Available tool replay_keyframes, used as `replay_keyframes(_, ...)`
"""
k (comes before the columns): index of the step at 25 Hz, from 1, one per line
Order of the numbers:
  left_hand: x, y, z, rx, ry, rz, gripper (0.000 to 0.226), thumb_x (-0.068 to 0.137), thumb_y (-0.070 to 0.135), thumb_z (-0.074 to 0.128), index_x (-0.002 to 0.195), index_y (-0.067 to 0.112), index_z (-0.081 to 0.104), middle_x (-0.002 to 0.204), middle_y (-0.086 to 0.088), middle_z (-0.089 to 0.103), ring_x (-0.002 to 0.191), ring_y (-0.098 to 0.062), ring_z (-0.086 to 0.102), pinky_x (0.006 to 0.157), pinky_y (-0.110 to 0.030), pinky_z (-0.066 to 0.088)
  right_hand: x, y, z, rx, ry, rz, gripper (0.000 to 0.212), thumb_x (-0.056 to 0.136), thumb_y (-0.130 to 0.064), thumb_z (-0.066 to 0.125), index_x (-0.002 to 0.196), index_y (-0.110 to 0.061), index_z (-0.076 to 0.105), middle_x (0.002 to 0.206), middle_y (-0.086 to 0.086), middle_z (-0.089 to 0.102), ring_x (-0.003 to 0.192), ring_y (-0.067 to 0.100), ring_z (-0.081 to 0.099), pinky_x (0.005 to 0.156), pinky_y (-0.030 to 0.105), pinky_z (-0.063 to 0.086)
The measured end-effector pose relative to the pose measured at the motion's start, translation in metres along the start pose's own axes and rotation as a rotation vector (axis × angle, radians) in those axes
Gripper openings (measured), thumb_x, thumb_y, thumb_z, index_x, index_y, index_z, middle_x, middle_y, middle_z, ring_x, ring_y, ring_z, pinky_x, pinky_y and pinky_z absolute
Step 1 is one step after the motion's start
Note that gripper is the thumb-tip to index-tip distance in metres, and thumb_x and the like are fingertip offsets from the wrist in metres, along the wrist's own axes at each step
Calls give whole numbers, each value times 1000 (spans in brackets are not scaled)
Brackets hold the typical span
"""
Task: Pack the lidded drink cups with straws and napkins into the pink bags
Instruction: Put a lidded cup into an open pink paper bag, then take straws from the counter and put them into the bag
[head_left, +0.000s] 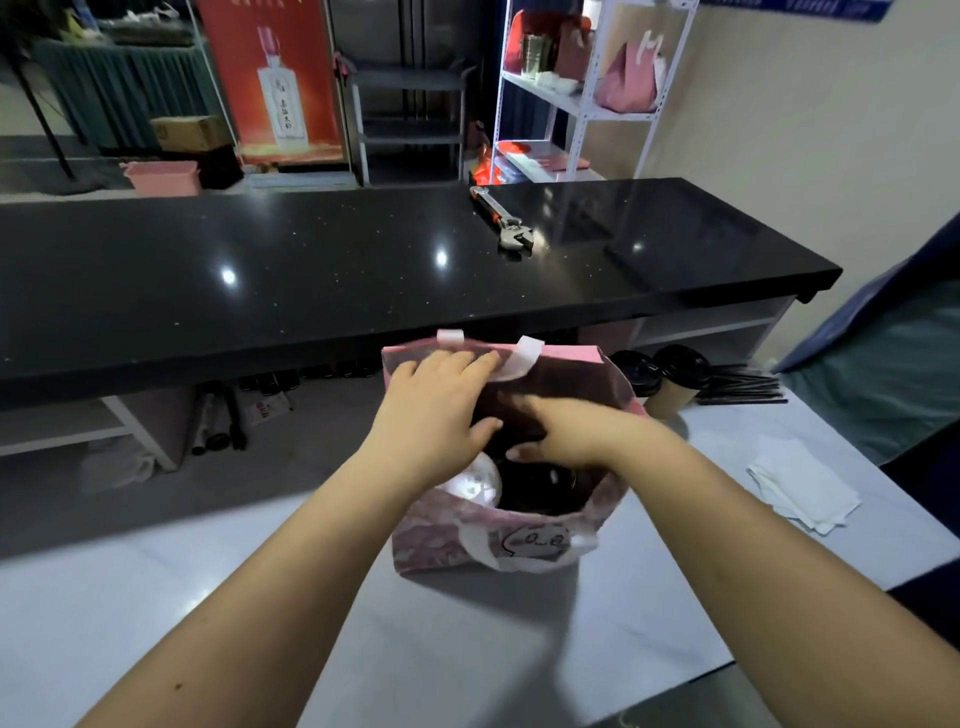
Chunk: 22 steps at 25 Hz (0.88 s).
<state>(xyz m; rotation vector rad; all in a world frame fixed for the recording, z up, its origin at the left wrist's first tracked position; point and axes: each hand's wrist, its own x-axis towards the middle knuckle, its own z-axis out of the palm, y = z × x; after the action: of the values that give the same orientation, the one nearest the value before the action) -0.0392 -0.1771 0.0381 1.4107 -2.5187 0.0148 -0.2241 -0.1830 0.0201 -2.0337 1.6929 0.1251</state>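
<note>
A pink patterned bag (441, 545) with white handles stands open on the white table (415, 649) in front of me. My left hand (436, 410) rests on the bag's far-left rim by a white handle (522, 356). My right hand (561, 436) reaches into the bag's mouth, fingers curled; what it touches is hidden in the dark inside. A dark round lid (540, 488) shows in the bag. Two brown cups with black lids (675, 379) stand behind the bag, black straws (737, 387) beside them. White napkins (800, 488) lie at the right.
A long black counter (363, 270) crosses the view behind the table, with an adjustable wrench (504, 218) on it. A white shelf unit (587, 88) holding more pink bags stands at the back. Blue fabric (883, 353) lies at the right edge.
</note>
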Motion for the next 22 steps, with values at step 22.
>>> replay_keyframes(22, 46, 389, 141, -245, -42, -27, 37, 89, 34, 52, 125, 28, 54, 121, 4, 58, 115, -23, 49, 92, -38, 34, -275, 307, 65, 128, 751, 237, 29, 83, -18, 69, 111, -19, 66, 114, -5, 66, 116, 21, 49, 96, 40, 42)
